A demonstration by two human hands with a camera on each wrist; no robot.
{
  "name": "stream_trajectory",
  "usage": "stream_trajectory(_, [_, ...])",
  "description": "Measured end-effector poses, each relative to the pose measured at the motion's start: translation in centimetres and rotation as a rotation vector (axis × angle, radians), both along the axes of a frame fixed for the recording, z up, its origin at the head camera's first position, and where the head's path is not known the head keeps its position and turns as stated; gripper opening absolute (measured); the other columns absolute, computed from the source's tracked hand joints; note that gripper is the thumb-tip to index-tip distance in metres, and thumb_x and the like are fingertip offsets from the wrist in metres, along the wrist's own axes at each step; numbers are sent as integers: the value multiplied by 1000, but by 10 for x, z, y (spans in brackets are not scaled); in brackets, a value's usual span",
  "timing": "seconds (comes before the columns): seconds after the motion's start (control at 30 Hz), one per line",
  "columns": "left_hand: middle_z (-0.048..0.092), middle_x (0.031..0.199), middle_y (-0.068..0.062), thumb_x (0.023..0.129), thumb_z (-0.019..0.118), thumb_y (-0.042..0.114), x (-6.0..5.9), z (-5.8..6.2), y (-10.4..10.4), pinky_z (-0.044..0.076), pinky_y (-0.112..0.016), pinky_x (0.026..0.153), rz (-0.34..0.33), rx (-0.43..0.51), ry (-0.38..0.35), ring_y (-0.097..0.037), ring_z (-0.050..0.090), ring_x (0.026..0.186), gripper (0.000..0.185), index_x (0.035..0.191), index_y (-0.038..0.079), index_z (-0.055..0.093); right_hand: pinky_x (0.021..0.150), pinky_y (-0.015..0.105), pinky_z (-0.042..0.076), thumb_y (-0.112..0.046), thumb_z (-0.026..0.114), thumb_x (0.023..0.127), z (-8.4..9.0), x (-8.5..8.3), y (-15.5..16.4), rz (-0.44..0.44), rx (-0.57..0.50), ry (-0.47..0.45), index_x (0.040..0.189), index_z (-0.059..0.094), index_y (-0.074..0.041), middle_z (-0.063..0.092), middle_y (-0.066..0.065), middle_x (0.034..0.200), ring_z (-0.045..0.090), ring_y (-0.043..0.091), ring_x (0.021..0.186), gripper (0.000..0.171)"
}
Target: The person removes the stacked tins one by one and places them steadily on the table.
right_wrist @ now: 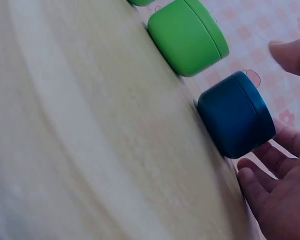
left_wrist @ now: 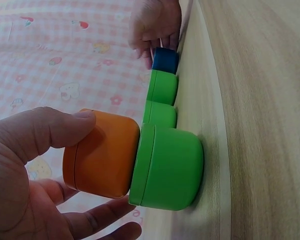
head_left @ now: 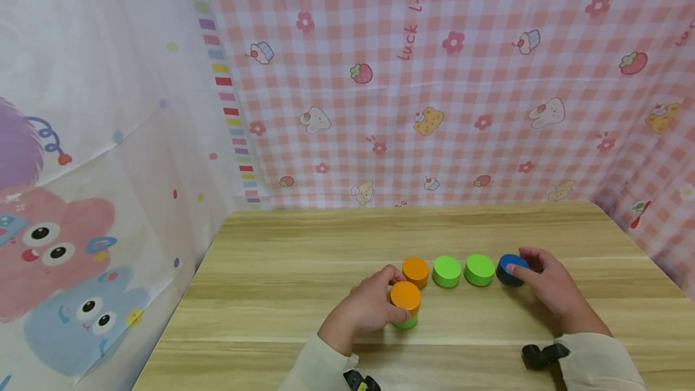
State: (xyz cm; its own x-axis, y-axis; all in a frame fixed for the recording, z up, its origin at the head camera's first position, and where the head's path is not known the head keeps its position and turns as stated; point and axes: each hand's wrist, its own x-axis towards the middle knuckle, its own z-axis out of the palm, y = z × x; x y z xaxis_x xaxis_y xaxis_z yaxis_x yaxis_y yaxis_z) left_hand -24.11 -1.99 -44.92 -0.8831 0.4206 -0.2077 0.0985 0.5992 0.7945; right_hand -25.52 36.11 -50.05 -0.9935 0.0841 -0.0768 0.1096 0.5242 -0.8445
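Note:
My left hand [head_left: 365, 305] grips a small round orange jar [head_left: 405, 295] between thumb and fingers. This jar sits directly on top of a green jar [left_wrist: 172, 167], which stands on the table. At the right end of a row stands a lidded blue jar [right_wrist: 235, 116]. My right hand [head_left: 556, 288] is around it, fingers at its far right side. In the right wrist view the thumb [right_wrist: 292, 56] is raised apart from the blue jar. Whether the right fingertips touch it is hard to tell.
To the left of the blue jar, two green jars [head_left: 479, 270] and another orange jar [head_left: 415, 271] stand in line on the wooden table [head_left: 304, 246]. A pink checked cloth [head_left: 402, 89] hangs behind the table, and a white printed cloth [head_left: 146, 198] hangs at left.

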Motion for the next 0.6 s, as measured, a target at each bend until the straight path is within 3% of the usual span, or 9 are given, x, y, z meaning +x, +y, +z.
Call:
stream_trajectory(0.1, [65, 129, 1, 80, 92, 18, -1, 0, 0, 41, -59, 104, 0, 3, -6, -22, 57, 109, 52, 121, 25, 60, 122, 48, 33, -46, 59, 107, 3, 1, -3, -33, -45, 29, 161, 23, 8, 28, 35, 165, 28, 50, 152, 85])
stream_trajectory(0.13, [65, 129, 1, 80, 92, 18, -1, 0, -1, 41, -59, 105, 0, 3, -7, -22, 57, 109, 52, 121, 25, 60, 122, 41, 33, -46, 58, 107, 4, 1, -3, -46, -54, 42, 162, 23, 7, 27, 34, 166, 27, 50, 153, 84])
stream_trajectory(0.3, [65, 132, 0, 80, 92, 18, -1, -1, -1, 41, -61, 105, -2, 5, -4, -23, 57, 111, 52, 120, 26, 61, 124, 46, 29, -48, 56, 108, 10, 3, -10, -100, -112, 99, 163, 24, 3, 27, 29, 168, 24, 47, 154, 82])
stream_trajectory(0.4, [65, 133, 0, 79, 92, 19, -1, -1, -1, 41, -61, 105, -2, 7, 3, -24, 58, 112, 52, 120, 26, 61, 121, 27, 33, -45, 58, 107, 15, 4, -17, -120, -122, 149, 162, 27, 3, 30, 27, 166, 26, 46, 153, 79])
stream_trajectory(0.5, [65, 132, 0, 79, 93, 19, -1, -1, -1, 41, -61, 105, 0, 9, 13, -24, 58, 113, 52, 120, 26, 61, 103, 3, 36, -40, 61, 107, 24, 5, -26, -122, -114, 214, 159, 31, 4, 35, 26, 163, 31, 43, 152, 75])
stream_trajectory(0.6, [65, 132, 0, 79, 93, 20, -1, 0, -1, 40, -61, 106, 2, 10, 17, -24, 58, 113, 53, 121, 25, 61, 102, 1, 36, -36, 62, 107, 36, 9, -38, -103, -112, 277, 157, 34, 4, 38, 24, 160, 33, 41, 151, 70])
